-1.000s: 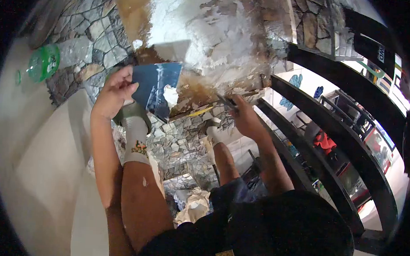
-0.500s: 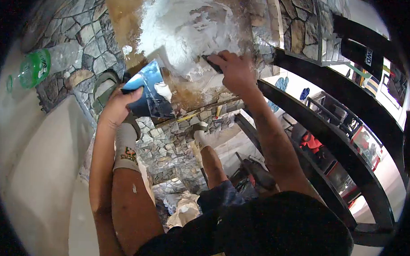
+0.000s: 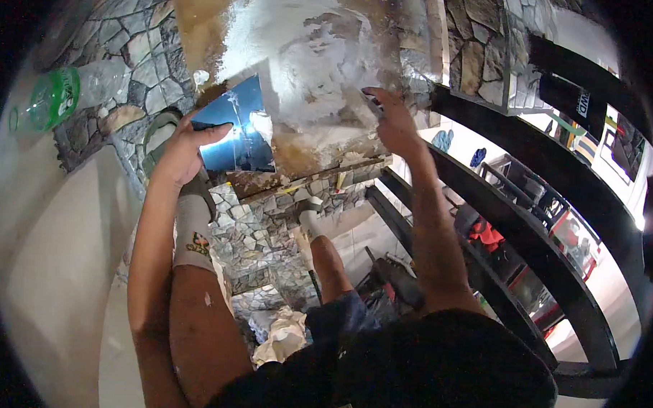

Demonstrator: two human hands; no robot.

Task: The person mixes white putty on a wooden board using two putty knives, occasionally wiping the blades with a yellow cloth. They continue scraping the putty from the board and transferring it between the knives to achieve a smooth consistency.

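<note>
My left hand point(image 3: 181, 152) grips a shiny blue flat plate point(image 3: 232, 139) by its left edge, thumb on top. A lump of white putty point(image 3: 261, 128) sticks to the plate's right side. My right hand point(image 3: 400, 127) is closed around a small dark-edged putty knife point(image 3: 372, 99), its blade partly hidden and blurred. The knife is at the right side of a broad patch of whitish putty point(image 3: 281, 58) spread over a brown wooden surface point(image 3: 196, 27). The plate overlaps the lower left of that surface in this view.
A clear plastic bottle point(image 3: 97, 84) with a green label lies at the left on stone-patterned covering point(image 3: 141, 46). Black railing bars point(image 3: 530, 128) run along the right. Below are my legs, stone-patterned steps point(image 3: 257, 237) and a crumpled cream cloth point(image 3: 286, 336).
My right hand has moved right with the putty knife, across the putty patch. The plate in my left hand has tilted and shifted slightly up, and the putty looks more thinly spread.
</note>
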